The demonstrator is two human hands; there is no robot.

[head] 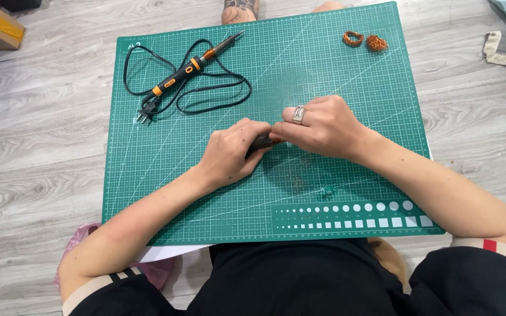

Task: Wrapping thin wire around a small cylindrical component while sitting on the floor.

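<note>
Hands meet at centre of the green mat (346, 70). Left hand (229, 153) is curled, fingers clamped on a small dark tool (260, 142) with an orange bit at its tip; right hand (323, 126), ring on one finger, has fingertips pinched together right at that tip. What is pinched there is too small to tell.

Iron (191, 65) lies upper left of the frame, cord (215, 93) looped around it, plug (143, 115) free on the mat, so judged cold and unused. Two copper wire coils (364, 41) sit upper right, well apart from the hands, untouched.

Judgement: early stage. Fine handwork at centre is under way; no soldering is done, and the coils are not yet taken up.
</note>
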